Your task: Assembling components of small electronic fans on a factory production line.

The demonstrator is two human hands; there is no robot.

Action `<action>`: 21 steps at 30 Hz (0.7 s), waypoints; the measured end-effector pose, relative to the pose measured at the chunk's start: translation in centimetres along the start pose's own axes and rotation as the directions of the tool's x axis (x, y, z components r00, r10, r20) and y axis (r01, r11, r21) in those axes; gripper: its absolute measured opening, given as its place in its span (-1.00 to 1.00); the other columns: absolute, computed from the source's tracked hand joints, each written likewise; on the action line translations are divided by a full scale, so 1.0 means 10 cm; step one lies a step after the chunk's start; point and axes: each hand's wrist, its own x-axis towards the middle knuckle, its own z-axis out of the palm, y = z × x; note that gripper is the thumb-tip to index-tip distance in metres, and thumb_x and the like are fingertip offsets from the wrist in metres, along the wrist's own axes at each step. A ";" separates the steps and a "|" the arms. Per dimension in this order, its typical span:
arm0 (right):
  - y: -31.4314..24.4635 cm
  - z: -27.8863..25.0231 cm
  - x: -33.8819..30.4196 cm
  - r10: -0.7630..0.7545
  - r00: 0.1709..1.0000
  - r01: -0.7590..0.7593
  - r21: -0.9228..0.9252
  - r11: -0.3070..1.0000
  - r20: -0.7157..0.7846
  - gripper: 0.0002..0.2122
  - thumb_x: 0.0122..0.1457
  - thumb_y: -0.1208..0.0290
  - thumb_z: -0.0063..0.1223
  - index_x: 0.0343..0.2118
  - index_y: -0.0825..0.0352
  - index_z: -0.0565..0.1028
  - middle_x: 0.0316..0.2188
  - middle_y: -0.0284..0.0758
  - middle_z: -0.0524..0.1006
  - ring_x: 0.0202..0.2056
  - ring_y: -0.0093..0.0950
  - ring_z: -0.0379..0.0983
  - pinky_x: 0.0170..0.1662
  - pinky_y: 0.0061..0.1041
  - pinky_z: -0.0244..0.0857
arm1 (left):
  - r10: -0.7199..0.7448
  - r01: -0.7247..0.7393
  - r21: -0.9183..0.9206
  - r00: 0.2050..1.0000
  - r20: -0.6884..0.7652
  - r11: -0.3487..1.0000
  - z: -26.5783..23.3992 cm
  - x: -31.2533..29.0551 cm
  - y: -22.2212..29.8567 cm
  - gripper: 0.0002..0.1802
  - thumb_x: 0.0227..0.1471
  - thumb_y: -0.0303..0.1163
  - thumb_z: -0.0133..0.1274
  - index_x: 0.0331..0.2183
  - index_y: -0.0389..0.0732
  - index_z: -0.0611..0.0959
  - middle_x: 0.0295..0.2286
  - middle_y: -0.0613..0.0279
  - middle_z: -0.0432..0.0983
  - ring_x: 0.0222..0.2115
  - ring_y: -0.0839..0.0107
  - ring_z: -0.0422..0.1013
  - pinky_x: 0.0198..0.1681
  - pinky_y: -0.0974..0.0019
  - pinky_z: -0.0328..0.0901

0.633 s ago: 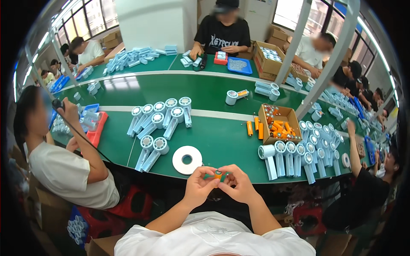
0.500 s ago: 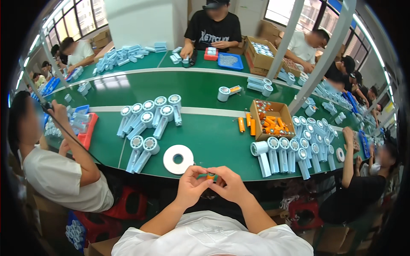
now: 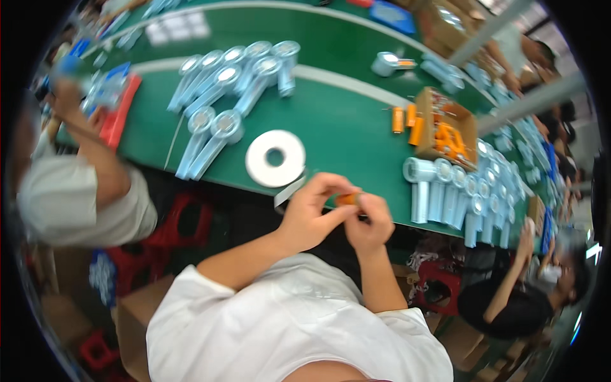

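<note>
An orange cylindrical battery (image 3: pixel 347 199) is held sideways in front of my chest, just off the table's near edge. My left hand (image 3: pixel 310 213) is closed around one end, thumb and fingers pinching it. At the battery's other end my right hand (image 3: pixel 370 221) is closed too, its fingertips against the end; blur hides the finer contact. A roll of white tape (image 3: pixel 257 158) lies flat near the table edge, beyond my left hand. From it a short white strip (image 3: pixel 289 191) hangs over the edge beside that hand.
Light-blue handheld fans (image 3: pixel 226 127) lie in a group at left, more (image 3: pixel 442 184) at right. A cardboard box (image 3: pixel 428 137) holds orange batteries, with several loose ones (image 3: pixel 398 120) beside it. A red-rimmed tray (image 3: pixel 121 113) is at far left. Co-workers sit on both sides.
My view has tilted down and turned, so the table sits higher. The battery has gone from roughly upright to sideways between my hands. A white strip now shows below the tape roll.
</note>
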 end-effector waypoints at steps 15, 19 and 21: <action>0.19 -0.32 0.46 0.674 0.649 -0.745 0.474 0.469 0.353 -0.49 0.32 0.72 0.09 0.29 0.22 0.34 -0.13 -0.17 0.59 0.04 -0.24 0.65 -0.50 -0.84 0.12 | -0.056 -0.287 0.957 0.956 0.289 0.048 -1.21 0.09 0.68 -0.59 -0.10 -0.39 0.42 -0.15 -0.19 0.69 0.39 0.02 0.27 0.38 -0.10 0.18 0.44 -0.08 0.16; 0.09 -0.09 0.51 0.635 0.544 -0.804 0.557 0.209 0.548 -0.49 0.29 0.72 0.09 0.28 0.26 0.35 -0.12 -0.11 0.62 -0.03 -0.21 0.67 -0.53 -0.90 0.06 | 0.139 -0.355 0.898 0.934 0.328 0.261 -1.07 0.20 0.59 -0.58 -0.16 -0.33 0.48 -0.24 -0.22 0.68 0.41 0.03 0.25 0.40 -0.13 0.14 0.39 -0.04 0.20; 0.09 -0.04 0.55 0.556 0.522 -0.830 0.536 0.156 0.647 -0.49 0.26 0.72 0.11 0.27 0.27 0.36 -0.13 -0.07 0.63 -0.07 -0.20 0.68 -0.47 -0.85 0.19 | 0.200 -0.397 0.885 0.913 0.355 0.242 -1.05 0.25 0.52 -0.56 -0.16 -0.25 0.49 -0.27 -0.23 0.66 0.40 0.03 0.25 0.39 -0.13 0.14 0.37 -0.05 0.19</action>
